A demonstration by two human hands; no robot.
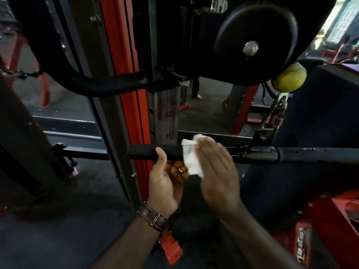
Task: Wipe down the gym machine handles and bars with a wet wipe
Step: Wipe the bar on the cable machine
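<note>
A black handle bar (303, 154) hangs level across the middle of the view from a carabiner and cable. My left hand (165, 179) grips the bar's left grip from below, thumb over the front, a gold ring on one finger. A white wet wipe (191, 158) is draped over the bar just right of that thumb. My right hand (215, 167) lies flat over the bar with straight fingers and presses the wipe against it.
A red upright (128, 105) and a chrome numbered post (167, 117) stand behind the bar. A large black pulley wheel (254, 43) and a yellow-green ball stopper (289, 77) hang above right. A curved black handle (81, 84) crosses upper left. Red frame parts (334, 230) sit lower right.
</note>
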